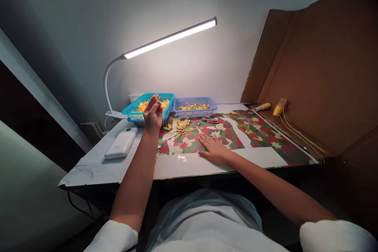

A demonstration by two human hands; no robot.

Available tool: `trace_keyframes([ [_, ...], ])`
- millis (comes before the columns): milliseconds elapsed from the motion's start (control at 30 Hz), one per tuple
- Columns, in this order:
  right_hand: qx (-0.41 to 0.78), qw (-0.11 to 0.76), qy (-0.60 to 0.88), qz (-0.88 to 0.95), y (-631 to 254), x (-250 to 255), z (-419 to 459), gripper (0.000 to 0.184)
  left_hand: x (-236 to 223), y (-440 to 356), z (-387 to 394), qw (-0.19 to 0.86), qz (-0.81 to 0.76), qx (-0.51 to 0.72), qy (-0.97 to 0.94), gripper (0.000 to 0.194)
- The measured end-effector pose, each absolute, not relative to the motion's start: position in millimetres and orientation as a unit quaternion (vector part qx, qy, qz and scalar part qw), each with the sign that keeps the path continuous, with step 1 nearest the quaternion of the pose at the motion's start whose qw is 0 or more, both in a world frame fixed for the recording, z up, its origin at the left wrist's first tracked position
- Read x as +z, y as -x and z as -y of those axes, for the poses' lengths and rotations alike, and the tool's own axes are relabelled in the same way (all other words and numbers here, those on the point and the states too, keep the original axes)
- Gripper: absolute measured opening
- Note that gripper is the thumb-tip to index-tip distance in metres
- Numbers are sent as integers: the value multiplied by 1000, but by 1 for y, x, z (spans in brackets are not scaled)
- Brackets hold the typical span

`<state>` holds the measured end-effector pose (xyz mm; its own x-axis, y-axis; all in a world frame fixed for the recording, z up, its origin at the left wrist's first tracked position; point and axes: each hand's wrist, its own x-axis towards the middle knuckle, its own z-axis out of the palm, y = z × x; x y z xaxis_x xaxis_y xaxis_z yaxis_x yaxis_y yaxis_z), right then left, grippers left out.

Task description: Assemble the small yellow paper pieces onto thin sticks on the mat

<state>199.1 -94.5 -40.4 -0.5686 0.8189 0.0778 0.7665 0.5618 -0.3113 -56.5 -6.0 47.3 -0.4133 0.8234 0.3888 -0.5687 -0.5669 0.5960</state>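
Note:
My left hand (153, 115) is raised in front of the turquoise basket (127, 115), its fingers pinched on a small yellow petal-like piece (156, 97). A thin strand seems to hang below that hand. Yellow petal-like pieces (143, 106) fill much of the turquoise basket. Flat on the camouflage-patterned sheet (273, 136) rests my right hand (214, 149), fingers spread and holding nothing. Just beyond it lie thin yellow stems (184, 130) and a loose heap of yellow pieces (177, 124). A pair of small dark-pink snips (210, 121) lies farther back.
A blue-purple basket (195, 114) with more yellow pieces stands at the back. On the left are a white power bank (121, 143) and a lit lamp (171, 38). Cardboard (319, 59) walls the right side, near yellow-capped tubes (262, 106) and a yellow bundle (279, 108).

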Motion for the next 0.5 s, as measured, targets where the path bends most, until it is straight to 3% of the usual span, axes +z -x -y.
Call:
trace_keyframes([
  [300,76,71,657,746,-334,-35,66,68,47,54,8,435,-185,816,-332,23],
  [500,82,152,591,788,-279,-14,64,69,45,56,5,438,-196,813,-329,24],
])
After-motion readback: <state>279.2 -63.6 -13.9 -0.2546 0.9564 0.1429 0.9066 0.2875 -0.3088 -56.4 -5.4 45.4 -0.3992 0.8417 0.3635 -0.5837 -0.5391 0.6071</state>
